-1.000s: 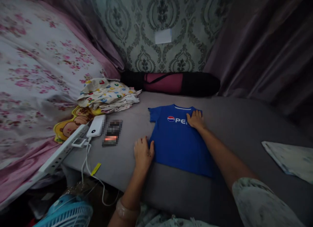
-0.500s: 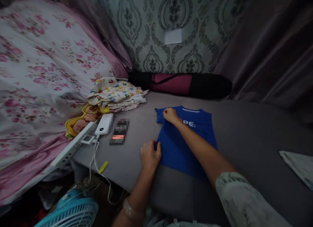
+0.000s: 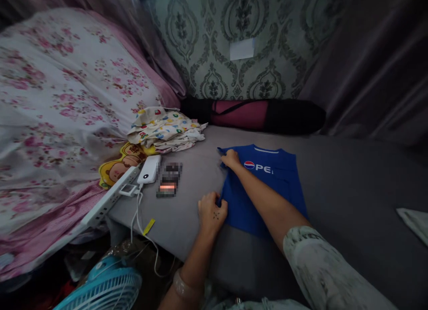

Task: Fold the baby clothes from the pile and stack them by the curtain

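A patterned wall point(image 3: 200, 56) fills the upper middle of the frame, above a gray-covered bed point(image 3: 341, 181). Right of center lies our blue Pepsi T-shirt point(image 3: 261, 196) — front up, neckline away from us. Our right hand point(image 3: 230, 160) pinches its sleeve at the shirt's left edge, fingers together; our left hand point(image 3: 212, 212) closes thumb and fingers on the side edge below — nearer us.

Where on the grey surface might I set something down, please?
Widest: right of the blue shirt, towards the pale cloth. Narrower: between shirt and pixelated device. Crowded: left, around power bank, power strip and patterned cloths.
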`<state>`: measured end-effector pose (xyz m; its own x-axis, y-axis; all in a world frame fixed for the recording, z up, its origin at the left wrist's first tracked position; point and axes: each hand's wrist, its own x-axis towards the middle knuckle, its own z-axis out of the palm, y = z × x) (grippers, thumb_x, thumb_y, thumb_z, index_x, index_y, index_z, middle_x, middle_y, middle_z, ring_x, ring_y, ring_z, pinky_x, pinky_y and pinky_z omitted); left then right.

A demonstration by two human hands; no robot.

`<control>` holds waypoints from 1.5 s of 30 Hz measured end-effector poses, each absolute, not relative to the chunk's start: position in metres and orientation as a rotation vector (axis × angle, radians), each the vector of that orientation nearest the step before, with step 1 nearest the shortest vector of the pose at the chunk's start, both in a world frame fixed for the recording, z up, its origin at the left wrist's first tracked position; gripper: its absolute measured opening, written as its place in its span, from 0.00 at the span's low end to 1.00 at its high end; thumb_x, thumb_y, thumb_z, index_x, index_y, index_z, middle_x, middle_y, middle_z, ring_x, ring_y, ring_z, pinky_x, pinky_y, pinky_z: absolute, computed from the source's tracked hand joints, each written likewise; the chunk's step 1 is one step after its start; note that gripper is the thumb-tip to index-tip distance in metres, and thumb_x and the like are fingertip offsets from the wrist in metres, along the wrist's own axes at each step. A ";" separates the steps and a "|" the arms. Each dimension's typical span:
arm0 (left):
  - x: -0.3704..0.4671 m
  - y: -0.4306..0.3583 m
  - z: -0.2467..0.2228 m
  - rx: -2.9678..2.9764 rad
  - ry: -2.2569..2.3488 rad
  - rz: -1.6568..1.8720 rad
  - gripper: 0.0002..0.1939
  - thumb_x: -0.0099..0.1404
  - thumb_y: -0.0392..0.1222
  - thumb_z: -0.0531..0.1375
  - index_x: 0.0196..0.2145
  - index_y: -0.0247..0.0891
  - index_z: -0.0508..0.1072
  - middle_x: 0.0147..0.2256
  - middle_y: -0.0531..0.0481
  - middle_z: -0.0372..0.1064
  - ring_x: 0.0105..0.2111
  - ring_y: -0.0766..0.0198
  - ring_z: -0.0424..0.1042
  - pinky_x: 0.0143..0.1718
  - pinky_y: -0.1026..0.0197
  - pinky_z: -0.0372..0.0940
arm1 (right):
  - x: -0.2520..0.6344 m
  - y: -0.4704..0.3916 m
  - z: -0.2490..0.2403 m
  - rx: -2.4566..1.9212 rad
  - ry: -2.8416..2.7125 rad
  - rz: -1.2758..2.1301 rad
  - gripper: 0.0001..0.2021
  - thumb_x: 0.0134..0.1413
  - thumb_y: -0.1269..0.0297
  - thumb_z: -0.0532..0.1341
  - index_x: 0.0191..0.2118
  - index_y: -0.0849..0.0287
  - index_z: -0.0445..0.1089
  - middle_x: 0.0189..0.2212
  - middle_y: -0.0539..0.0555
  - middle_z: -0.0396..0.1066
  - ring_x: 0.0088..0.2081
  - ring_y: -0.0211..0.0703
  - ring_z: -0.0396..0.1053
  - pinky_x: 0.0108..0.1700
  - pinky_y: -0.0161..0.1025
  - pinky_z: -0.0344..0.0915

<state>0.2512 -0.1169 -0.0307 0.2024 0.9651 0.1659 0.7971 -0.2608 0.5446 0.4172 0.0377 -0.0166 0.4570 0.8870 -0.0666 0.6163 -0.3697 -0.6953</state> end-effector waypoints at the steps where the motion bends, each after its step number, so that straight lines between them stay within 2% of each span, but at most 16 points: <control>1: 0.251 -0.117 -0.031 2.137 1.640 0.713 0.03 0.59 0.39 0.56 0.30 0.40 0.69 0.31 0.49 0.72 0.36 0.56 0.70 0.41 0.55 0.60 | 0.423 0.035 -0.016 -2.061 -1.156 0.638 0.08 0.54 0.73 0.59 0.37 0.63 0.74 0.27 0.57 0.75 0.32 0.44 0.76 0.34 0.35 0.72; 3: 0.250 -0.117 -0.033 2.113 1.602 0.759 0.03 0.58 0.39 0.56 0.29 0.40 0.69 0.31 0.50 0.72 0.36 0.58 0.70 0.40 0.56 0.61 | 0.434 0.027 -0.016 -1.947 -0.952 0.727 0.09 0.55 0.74 0.56 0.38 0.63 0.73 0.23 0.52 0.72 0.25 0.37 0.73 0.30 0.32 0.72; 5: 0.250 -0.117 -0.034 2.075 1.546 0.802 0.04 0.58 0.38 0.55 0.30 0.40 0.70 0.30 0.51 0.72 0.35 0.60 0.70 0.39 0.58 0.62 | 0.446 0.015 -0.015 -1.828 -0.794 0.775 0.09 0.55 0.74 0.56 0.40 0.62 0.72 0.22 0.48 0.71 0.23 0.33 0.70 0.28 0.30 0.71; 8: 0.251 -0.120 -0.036 2.056 1.403 0.892 0.05 0.60 0.38 0.55 0.33 0.39 0.70 0.32 0.50 0.72 0.36 0.61 0.70 0.39 0.59 0.63 | 0.465 -0.006 -0.014 -1.694 -0.621 0.815 0.10 0.55 0.73 0.57 0.42 0.60 0.70 0.22 0.46 0.70 0.22 0.31 0.68 0.29 0.30 0.72; 14: 0.265 -0.137 -0.038 2.238 1.129 0.971 0.07 0.64 0.38 0.53 0.36 0.40 0.70 0.33 0.48 0.70 0.38 0.61 0.69 0.42 0.59 0.65 | 0.495 -0.040 -0.015 -1.590 -0.476 0.852 0.18 0.54 0.73 0.57 0.52 0.59 0.67 0.23 0.45 0.69 0.23 0.32 0.67 0.31 0.33 0.72; 17: 0.271 -0.145 -0.040 2.377 1.036 0.895 0.08 0.64 0.37 0.53 0.38 0.40 0.71 0.34 0.47 0.69 0.38 0.60 0.68 0.41 0.58 0.65 | 0.505 -0.051 -0.019 -1.606 -0.490 0.829 0.22 0.52 0.73 0.57 0.55 0.57 0.66 0.25 0.46 0.71 0.23 0.34 0.68 0.33 0.36 0.72; 20: 0.272 -0.148 -0.040 2.454 1.001 0.809 0.10 0.64 0.37 0.54 0.43 0.41 0.70 0.37 0.46 0.70 0.39 0.58 0.69 0.42 0.56 0.65 | 0.513 -0.057 -0.026 -1.802 -0.680 0.663 0.27 0.51 0.71 0.57 0.59 0.57 0.64 0.31 0.50 0.74 0.28 0.40 0.72 0.37 0.40 0.72; 24: 0.272 -0.150 -0.038 2.488 0.981 0.785 0.12 0.61 0.35 0.56 0.44 0.39 0.69 0.39 0.46 0.70 0.41 0.57 0.68 0.44 0.53 0.65 | 0.518 -0.059 -0.030 -2.093 -0.847 0.555 0.37 0.49 0.70 0.58 0.67 0.62 0.50 0.37 0.57 0.76 0.30 0.45 0.74 0.37 0.41 0.70; 27: 0.271 -0.150 -0.038 2.506 0.961 0.805 0.11 0.61 0.35 0.56 0.43 0.38 0.69 0.38 0.46 0.71 0.40 0.57 0.68 0.42 0.53 0.64 | 0.515 -0.062 -0.023 -2.190 -0.926 0.528 0.39 0.50 0.68 0.58 0.68 0.62 0.45 0.41 0.60 0.75 0.33 0.46 0.74 0.39 0.40 0.69; 30: 0.271 -0.150 -0.040 2.527 0.913 0.864 0.11 0.62 0.34 0.55 0.43 0.38 0.69 0.37 0.46 0.71 0.39 0.56 0.69 0.41 0.53 0.64 | 0.508 -0.069 -0.013 -2.268 -1.092 0.355 0.35 0.55 0.66 0.55 0.68 0.59 0.46 0.44 0.60 0.73 0.42 0.49 0.73 0.44 0.41 0.67; 33: 0.270 -0.152 -0.037 2.520 0.875 0.928 0.10 0.63 0.34 0.54 0.42 0.38 0.69 0.36 0.46 0.72 0.37 0.57 0.70 0.39 0.54 0.64 | 0.500 -0.075 -0.005 -2.416 -1.223 0.092 0.26 0.57 0.68 0.53 0.62 0.61 0.58 0.46 0.64 0.70 0.48 0.54 0.69 0.47 0.45 0.63; 36: 0.270 -0.154 -0.029 2.478 0.886 0.972 0.07 0.65 0.40 0.55 0.41 0.39 0.70 0.35 0.46 0.73 0.36 0.57 0.70 0.38 0.54 0.63 | 0.496 -0.069 -0.001 -2.447 -1.356 -0.166 0.18 0.57 0.71 0.51 0.52 0.65 0.68 0.50 0.67 0.67 0.52 0.56 0.64 0.52 0.47 0.58; 38: 0.269 -0.155 -0.023 2.427 0.892 1.012 0.08 0.67 0.43 0.55 0.40 0.39 0.71 0.35 0.46 0.73 0.36 0.58 0.71 0.39 0.54 0.63 | 0.493 -0.058 -0.001 -2.378 -1.480 -0.215 0.18 0.59 0.70 0.49 0.51 0.65 0.69 0.51 0.66 0.67 0.54 0.55 0.62 0.56 0.47 0.54; 41: 0.267 -0.151 -0.024 2.356 0.913 1.076 0.11 0.70 0.40 0.50 0.41 0.39 0.71 0.36 0.46 0.74 0.38 0.60 0.72 0.40 0.54 0.64 | 0.485 -0.035 -0.005 -2.354 -1.628 -0.125 0.20 0.63 0.68 0.46 0.54 0.68 0.67 0.55 0.66 0.65 0.59 0.54 0.58 0.62 0.48 0.44; 43: 0.266 -0.147 -0.030 2.374 0.932 1.095 0.11 0.70 0.38 0.49 0.43 0.39 0.71 0.40 0.45 0.74 0.42 0.59 0.73 0.44 0.53 0.66 | 0.478 -0.020 -0.010 -2.417 -1.681 0.006 0.23 0.64 0.65 0.44 0.57 0.72 0.64 0.59 0.68 0.62 0.63 0.55 0.53 0.64 0.50 0.39; 45: 0.266 -0.144 -0.037 2.474 0.913 1.049 0.13 0.69 0.39 0.51 0.48 0.38 0.70 0.48 0.42 0.72 0.51 0.56 0.70 0.51 0.49 0.65 | 0.472 -0.009 -0.015 -2.503 -1.686 0.136 0.27 0.65 0.60 0.43 0.61 0.75 0.60 0.62 0.69 0.58 0.65 0.57 0.49 0.65 0.51 0.37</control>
